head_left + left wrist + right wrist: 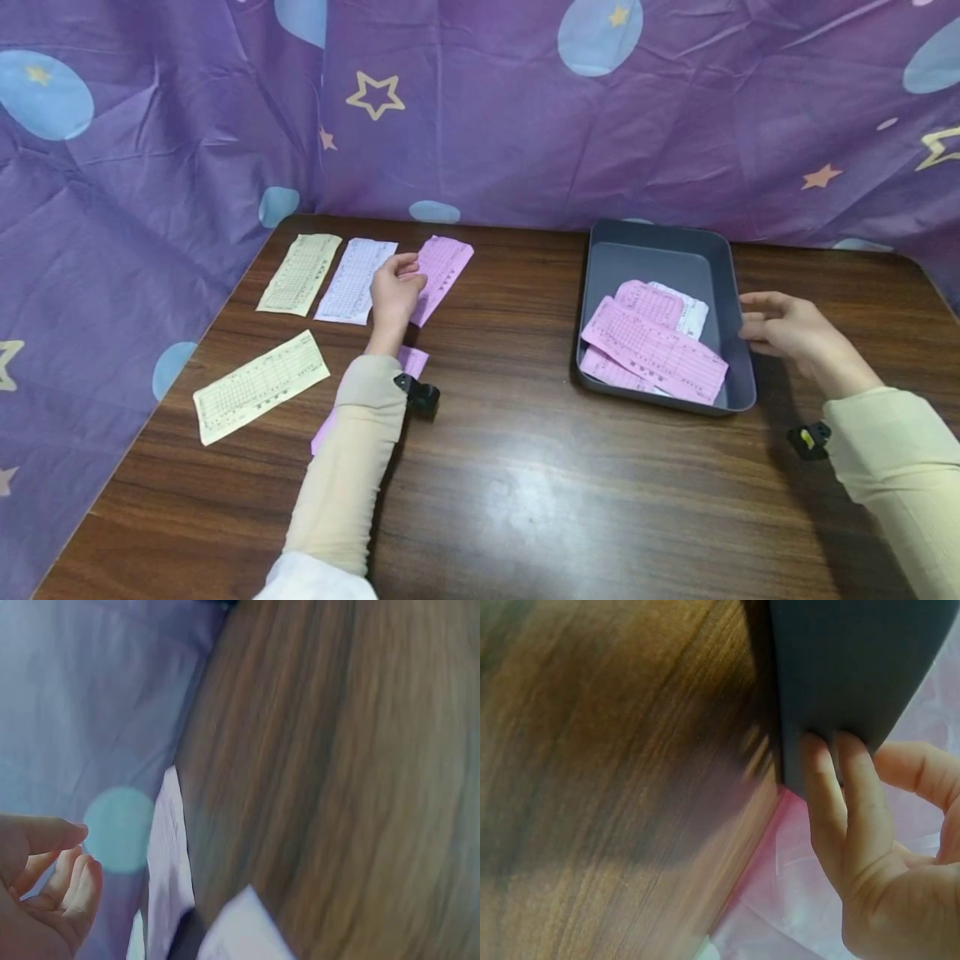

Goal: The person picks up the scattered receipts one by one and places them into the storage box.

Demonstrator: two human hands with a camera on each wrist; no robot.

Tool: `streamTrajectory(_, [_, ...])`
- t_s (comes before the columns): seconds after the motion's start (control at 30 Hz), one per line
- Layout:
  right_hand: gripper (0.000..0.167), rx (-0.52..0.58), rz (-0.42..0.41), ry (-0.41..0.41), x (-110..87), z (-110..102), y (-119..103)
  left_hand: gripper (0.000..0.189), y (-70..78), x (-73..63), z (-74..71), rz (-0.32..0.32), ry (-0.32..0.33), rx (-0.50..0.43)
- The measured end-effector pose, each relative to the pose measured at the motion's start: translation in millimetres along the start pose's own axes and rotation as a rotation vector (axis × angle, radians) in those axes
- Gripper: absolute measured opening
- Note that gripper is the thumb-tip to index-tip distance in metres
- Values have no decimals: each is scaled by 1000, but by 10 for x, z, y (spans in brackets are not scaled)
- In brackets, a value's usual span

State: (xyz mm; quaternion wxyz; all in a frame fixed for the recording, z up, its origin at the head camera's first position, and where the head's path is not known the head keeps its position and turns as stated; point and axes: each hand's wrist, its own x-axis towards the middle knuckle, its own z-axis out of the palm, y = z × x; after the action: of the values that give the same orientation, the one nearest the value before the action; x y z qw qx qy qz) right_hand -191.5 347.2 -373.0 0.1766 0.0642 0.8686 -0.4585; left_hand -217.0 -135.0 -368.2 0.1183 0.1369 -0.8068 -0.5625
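Purple cloth (487,150) hangs behind the table (525,483). Laying out slips (261,387) at left seems under way. Loosely bent, the left hand (396,292) holds nothing near the far pink slip (444,275); the right hand (795,329) touches the tray (656,260) with straight fingers. Fetching pink slips inside (660,346) likely means crossing open table and its edge.

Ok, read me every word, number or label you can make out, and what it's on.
None can be read.
Yellow slips: printed grid and characters, too small.
Lavender slip: print too small.
Pink slips, in and outside the tray: print too small.
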Motion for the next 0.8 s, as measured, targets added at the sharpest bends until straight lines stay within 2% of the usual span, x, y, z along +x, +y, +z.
streamTrajectory(0.07, [57, -27, 2, -1, -75, 28, -94, 39, -52, 30, -50, -3, 16, 14])
streamTrajectory(0.1, [53, -15, 14, 6, -91, 37, -120, 39, -77, 44, -73, -8, 20, 19])
streamTrajectory(0.23, [64, -54, 7, 12, -154, 65, -211, 40, -140, 74, -144, -19, 24, 46])
streamTrajectory(0.6, [65, -65, 32, 24, -186, 88, -268, 41, -224, 78, -273, -39, -22, 191])
streamTrajectory(0.63, [68, -80, 9, 6, -193, 82, -266, 42, -232, 79, -281, -36, -24, 196])
streamTrajectory(0.8, [68, -79, 7, 8, -203, 70, -277, 42, -267, 85, -302, -11, -38, 249])
